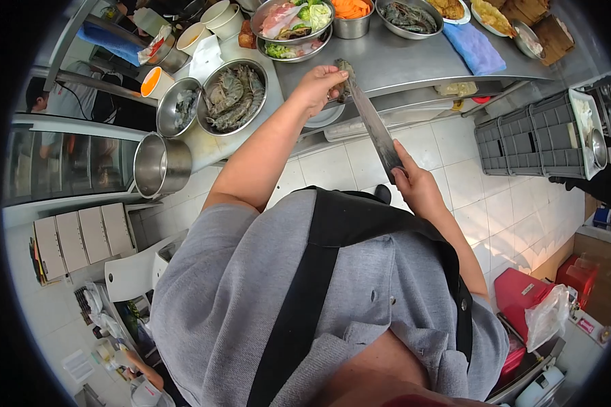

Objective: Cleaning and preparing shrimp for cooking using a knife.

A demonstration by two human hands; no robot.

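Observation:
My left hand (317, 88) pinches a grey raw prawn (346, 70) at the edge of the steel counter. Closed around the lower end of a long-bladed knife (373, 123) is my right hand (415, 183). The blade slants up and left, and its far end meets the prawn or lies just beside it; the exact contact is too small to tell. Left of my left hand stands a steel bowl (263, 69) of large whole prawns (232, 97). A smaller steel bowl (161, 117) beside it holds greyish pieces.
A steel pot (161, 166) sits at the left counter's near corner. Farther back are stacked bowls of meat and vegetables (295, 24), a pot of sliced carrots (352, 26), another bowl of prawns (409, 19) and a blue cloth (477, 51). Grey crates (529, 139) stand at right.

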